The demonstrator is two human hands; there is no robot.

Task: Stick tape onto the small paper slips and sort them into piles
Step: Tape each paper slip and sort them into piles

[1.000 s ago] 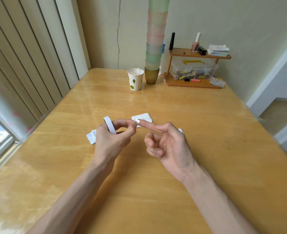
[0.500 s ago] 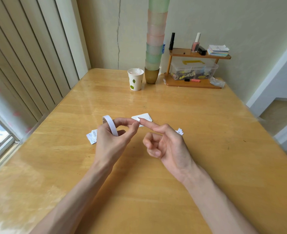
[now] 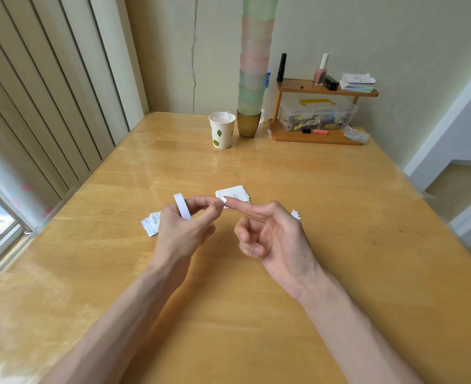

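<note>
My left hand (image 3: 184, 225) grips a white tape roll (image 3: 182, 206), which stands upright between its fingers above the table. Its thumb and forefinger meet the tip of my right hand's (image 3: 275, 239) outstretched forefinger. A small white piece of tape (image 3: 223, 200) sits on that fingertip; the other right fingers are curled in. One pile of printed paper slips (image 3: 233, 193) lies just beyond the fingertips. A second pile of slips (image 3: 151, 225) lies left of my left hand, partly hidden by it. A small torn slip (image 3: 296, 214) shows behind my right hand.
At the far end of the wooden table (image 3: 339, 206) stand a paper cup (image 3: 221, 130), a tall stack of coloured cups (image 3: 253, 79) and a small wooden shelf (image 3: 317, 134) holding a plastic box. Vertical blinds and a window run along the left edge.
Both hands have stayed almost in place, fingertips still together. The tape roll has tilted slightly in my left hand.
</note>
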